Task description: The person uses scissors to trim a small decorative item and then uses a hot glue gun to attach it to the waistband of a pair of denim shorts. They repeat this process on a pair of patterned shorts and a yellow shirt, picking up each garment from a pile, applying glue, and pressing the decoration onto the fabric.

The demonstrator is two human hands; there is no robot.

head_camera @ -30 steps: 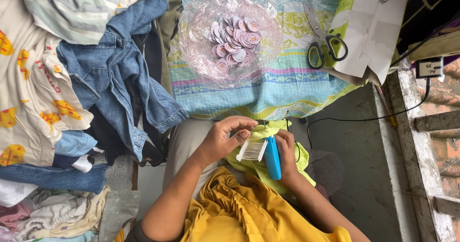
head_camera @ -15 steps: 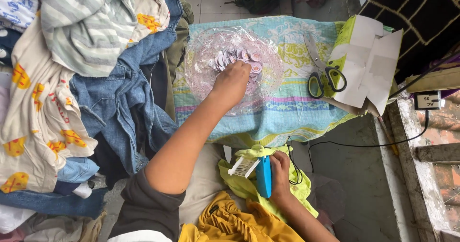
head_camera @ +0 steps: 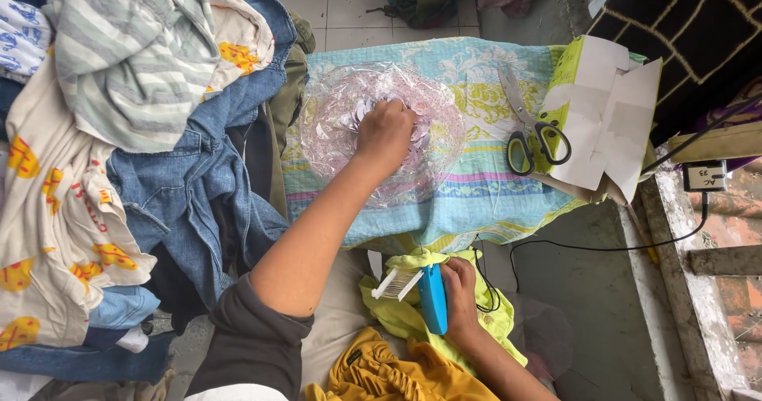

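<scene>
Fingers of the right hand point(head_camera: 463, 296) are closed around a blue tagging gun point(head_camera: 432, 298), and a white strip of plastic pins point(head_camera: 394, 283) is seen sticking out of its side. A yellow-green cloth point(head_camera: 397, 314) is spread under the gun. The left hand point(head_camera: 386, 133) is curled shut inside a clear plastic bag point(head_camera: 329, 135) of small pale tags point(head_camera: 357, 115); whether a tag is pinched cannot be told. The bag is laid on a flowery cloth point(head_camera: 476, 194) over the table, near its left edge. Scissors point(head_camera: 530, 135) and a folded paper box point(head_camera: 607, 119) are kept near the right edge. Jeans point(head_camera: 186, 190) and shirts are piled beside the left edge.
</scene>
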